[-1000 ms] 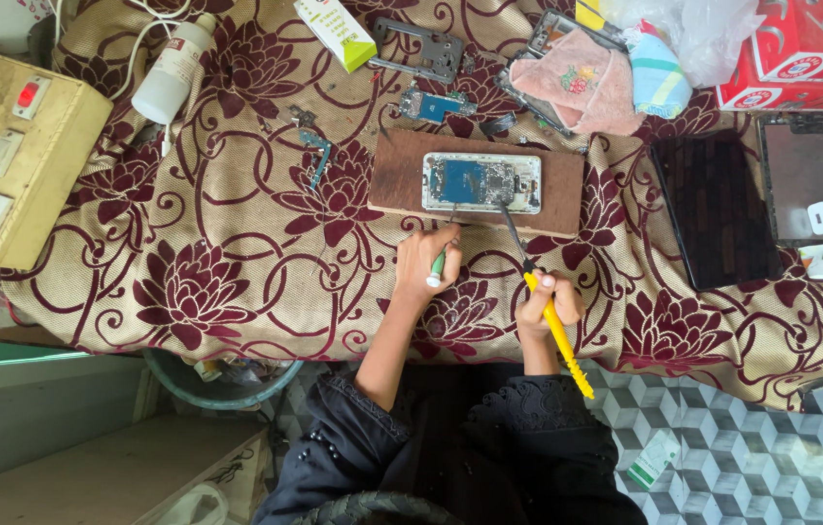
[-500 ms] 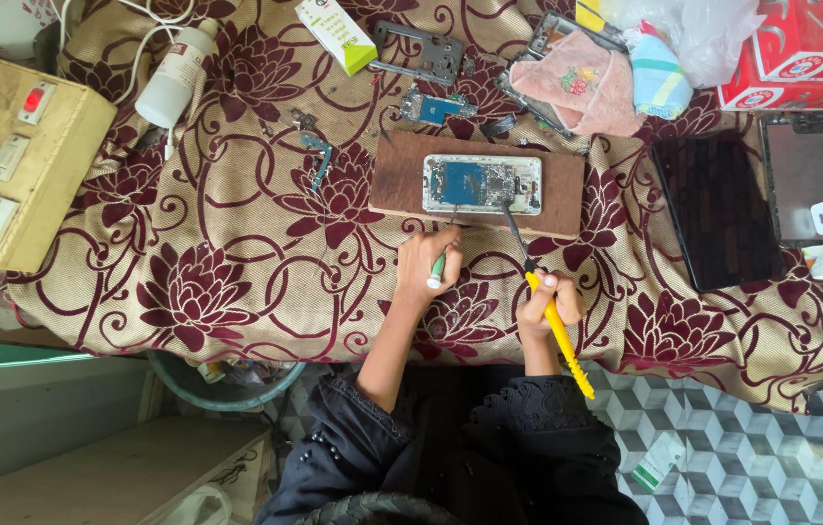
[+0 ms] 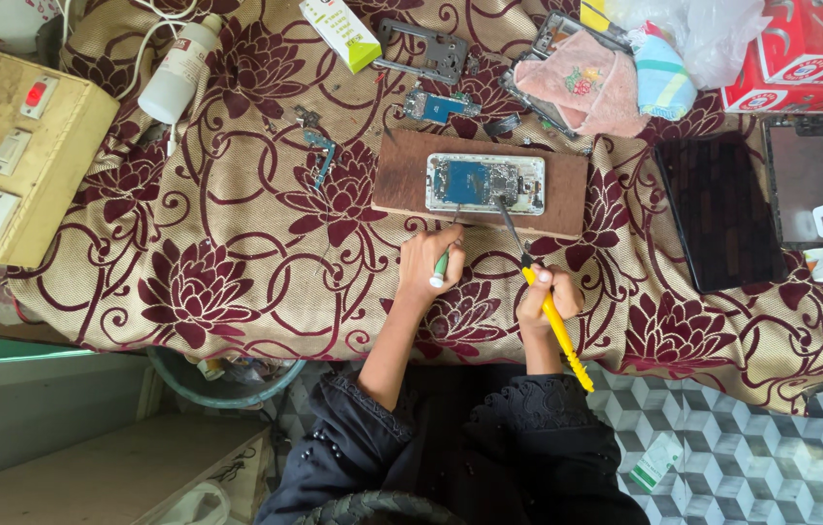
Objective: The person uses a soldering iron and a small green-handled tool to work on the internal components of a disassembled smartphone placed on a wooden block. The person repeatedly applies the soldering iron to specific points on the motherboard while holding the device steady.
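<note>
The left hand [image 3: 429, 264] is closed around a green-tipped tool [image 3: 441, 268] and the right hand [image 3: 546, 301] grips a yellow-handled screwdriver [image 3: 555, 326], both reaching forward. Their tips meet the opened phone [image 3: 485, 183] lying on a wooden board [image 3: 400, 180]. The desk [image 3: 237, 243] wears a maroon-flowered cloth.

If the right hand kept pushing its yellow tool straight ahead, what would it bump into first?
The right hand points its yellow-handled tool up toward the opened phone on the wooden board. Its tip already seems to reach the phone's insides, so probably that first; depth is unclear.
</note>
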